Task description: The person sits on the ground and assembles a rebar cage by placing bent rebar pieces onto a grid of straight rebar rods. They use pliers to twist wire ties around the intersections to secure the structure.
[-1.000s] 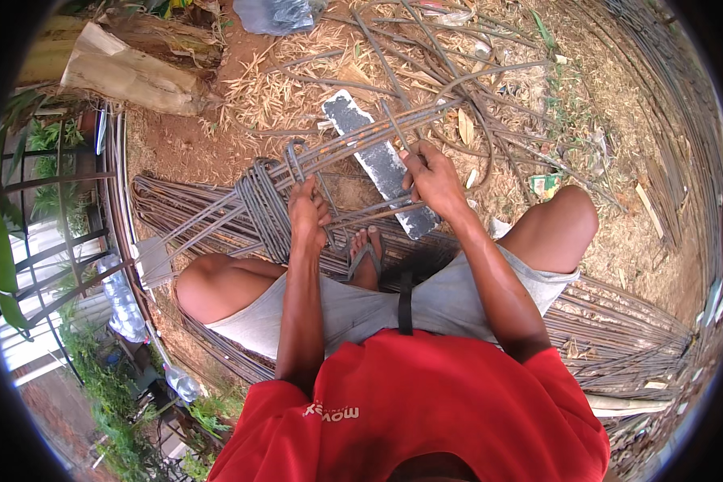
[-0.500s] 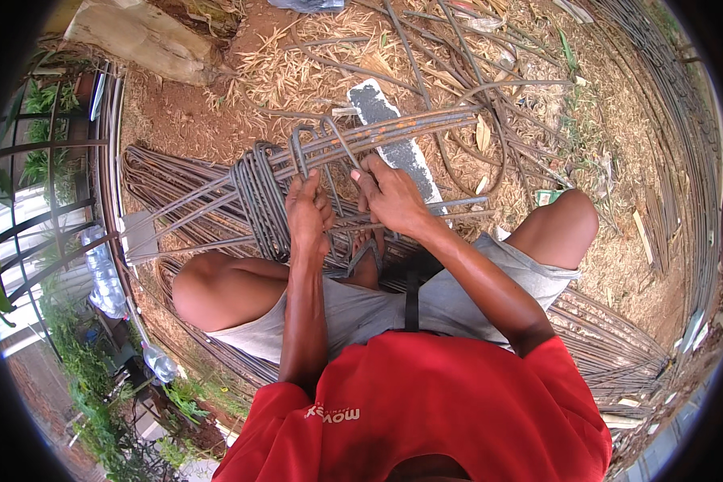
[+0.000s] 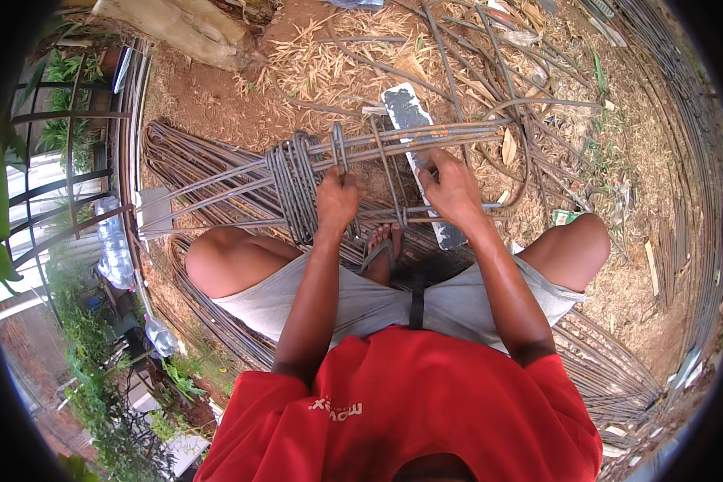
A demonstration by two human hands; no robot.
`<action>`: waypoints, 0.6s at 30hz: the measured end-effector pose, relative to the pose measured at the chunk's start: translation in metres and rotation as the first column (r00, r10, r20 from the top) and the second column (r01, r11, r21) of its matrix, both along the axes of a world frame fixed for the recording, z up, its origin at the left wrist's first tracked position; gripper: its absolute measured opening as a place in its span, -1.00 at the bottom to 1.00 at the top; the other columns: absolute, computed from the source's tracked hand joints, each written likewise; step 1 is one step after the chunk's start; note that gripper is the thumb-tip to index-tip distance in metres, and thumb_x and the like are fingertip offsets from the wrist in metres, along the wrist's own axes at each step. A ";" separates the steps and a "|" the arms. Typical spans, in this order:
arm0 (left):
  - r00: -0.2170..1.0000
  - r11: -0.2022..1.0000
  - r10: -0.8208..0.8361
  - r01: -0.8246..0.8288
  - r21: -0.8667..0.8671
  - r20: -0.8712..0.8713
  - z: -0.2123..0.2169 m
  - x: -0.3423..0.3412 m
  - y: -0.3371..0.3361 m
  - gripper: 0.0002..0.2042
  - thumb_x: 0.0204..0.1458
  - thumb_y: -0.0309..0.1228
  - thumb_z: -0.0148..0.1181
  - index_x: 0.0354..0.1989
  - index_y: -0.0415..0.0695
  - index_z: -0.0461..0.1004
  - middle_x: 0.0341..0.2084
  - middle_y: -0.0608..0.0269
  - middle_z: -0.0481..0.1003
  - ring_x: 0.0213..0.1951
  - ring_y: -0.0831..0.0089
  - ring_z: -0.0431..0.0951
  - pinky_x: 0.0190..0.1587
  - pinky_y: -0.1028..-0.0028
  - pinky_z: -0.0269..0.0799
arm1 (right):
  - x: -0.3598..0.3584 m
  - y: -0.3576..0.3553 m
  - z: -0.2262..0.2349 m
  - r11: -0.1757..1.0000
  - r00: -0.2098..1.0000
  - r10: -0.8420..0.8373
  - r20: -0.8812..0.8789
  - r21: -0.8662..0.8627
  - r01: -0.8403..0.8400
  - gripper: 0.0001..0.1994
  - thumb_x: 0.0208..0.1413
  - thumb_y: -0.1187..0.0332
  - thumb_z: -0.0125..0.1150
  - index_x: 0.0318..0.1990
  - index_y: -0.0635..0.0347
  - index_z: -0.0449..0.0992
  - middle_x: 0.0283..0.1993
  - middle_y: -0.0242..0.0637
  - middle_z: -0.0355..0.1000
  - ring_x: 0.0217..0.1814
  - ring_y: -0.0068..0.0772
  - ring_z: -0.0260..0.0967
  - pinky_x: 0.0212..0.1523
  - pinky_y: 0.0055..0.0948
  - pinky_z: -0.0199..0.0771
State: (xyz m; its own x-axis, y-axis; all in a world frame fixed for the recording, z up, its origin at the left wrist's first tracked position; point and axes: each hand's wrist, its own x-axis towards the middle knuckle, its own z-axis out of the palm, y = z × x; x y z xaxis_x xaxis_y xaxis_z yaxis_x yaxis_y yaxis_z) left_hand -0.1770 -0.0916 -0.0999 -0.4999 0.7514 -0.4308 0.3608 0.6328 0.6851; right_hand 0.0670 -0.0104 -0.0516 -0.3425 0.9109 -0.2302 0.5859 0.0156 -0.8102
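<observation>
Several long steel bars (image 3: 438, 135) run sideways in front of me, with a tight stack of bent steel stirrups (image 3: 293, 185) wrapped round them on the left. My left hand (image 3: 337, 197) is closed on a pair of stirrups (image 3: 337, 140) just right of that stack. A single stirrup (image 3: 391, 173) hangs round the bars between my two hands. Right of it, my right hand (image 3: 454, 191) is off the steel, thumb and forefinger apart, with nothing visible in it. Beneath the bars lies a worn grey-and-white board (image 3: 414, 112).
Bundles of bent rods (image 3: 197, 153) lie under and left of the bars. Loose rods (image 3: 498, 56) tangle at the far side near a log (image 3: 185, 32). A metal grille (image 3: 68, 116) and plastic bottles (image 3: 114, 249) line the left; long rods (image 3: 691, 120) curve along the right.
My right hand has let go of the single stirrup and moved right. That stirrup now stands farther from the pair in my left hand. The whole view has shifted slightly.
</observation>
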 end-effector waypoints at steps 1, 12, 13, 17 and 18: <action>1.000 1.000 -0.012 0.012 -0.009 -0.020 -0.002 0.001 -0.003 -0.77 0.40 -0.42 0.04 0.00 -0.39 0.43 -0.33 -0.10 0.70 -0.35 0.26 0.76 -0.31 0.35 0.67 | 0.002 -0.001 0.000 1.000 0.999 0.024 -0.035 0.017 -0.023 -0.74 0.18 0.36 0.32 0.00 0.22 0.61 -0.20 0.04 0.64 -0.13 0.18 0.62 -0.07 0.04 0.58; 0.858 0.982 -0.181 0.127 -0.142 -0.482 0.036 0.022 -0.006 -0.70 0.12 -0.34 0.26 -0.05 -0.26 0.57 -0.32 -0.29 0.66 -0.17 -0.29 0.68 -0.01 -0.07 0.58 | 0.021 0.006 -0.001 0.998 0.990 0.055 -0.132 -0.018 -0.058 -0.80 0.27 0.34 0.27 -0.04 0.18 0.68 -0.29 0.02 0.62 -0.28 0.00 0.60 -0.18 -0.12 0.53; 0.854 0.984 -0.179 0.147 -0.102 -0.488 0.037 0.025 -0.005 -0.71 0.11 -0.36 0.26 -0.05 -0.25 0.56 -0.33 -0.28 0.67 -0.17 -0.27 0.68 -0.02 -0.06 0.58 | 0.028 0.008 0.000 0.998 0.997 0.014 -0.082 -0.068 -0.020 -0.79 0.28 0.33 0.26 -0.04 0.18 0.68 -0.30 0.02 0.62 -0.29 -0.01 0.60 -0.19 -0.13 0.53; 0.857 0.980 -0.196 0.184 -0.072 -0.477 0.036 0.025 -0.003 -0.62 0.05 -0.42 0.28 0.07 -0.18 0.47 -0.36 -0.19 0.68 -0.20 -0.22 0.70 -0.06 -0.05 0.58 | 0.053 0.018 -0.003 0.993 0.995 -0.044 -0.094 -0.111 0.033 -0.78 0.27 0.31 0.28 -0.05 0.22 0.67 -0.34 0.02 0.61 -0.32 -0.02 0.59 -0.20 -0.13 0.52; 0.848 0.975 -0.222 0.187 -0.121 -0.482 0.036 0.025 -0.002 -0.60 0.06 -0.42 0.28 0.11 -0.17 0.46 -0.34 -0.18 0.69 -0.19 -0.20 0.71 -0.06 -0.03 0.58 | 0.058 0.019 -0.005 0.992 0.989 -0.072 -0.130 -0.112 0.058 -0.77 0.26 0.30 0.29 -0.05 0.23 0.67 -0.35 0.01 0.61 -0.33 -0.03 0.59 -0.20 -0.12 0.52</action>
State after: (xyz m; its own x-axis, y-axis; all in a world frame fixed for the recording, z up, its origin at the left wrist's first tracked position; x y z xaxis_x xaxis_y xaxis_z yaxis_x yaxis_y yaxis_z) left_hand -0.1518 -0.0941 -0.0638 -0.4973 0.8382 -0.2238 0.7644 0.5454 0.3440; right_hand 0.1248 0.0090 -0.0569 -0.3177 0.9046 -0.2843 0.4690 -0.1107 -0.8762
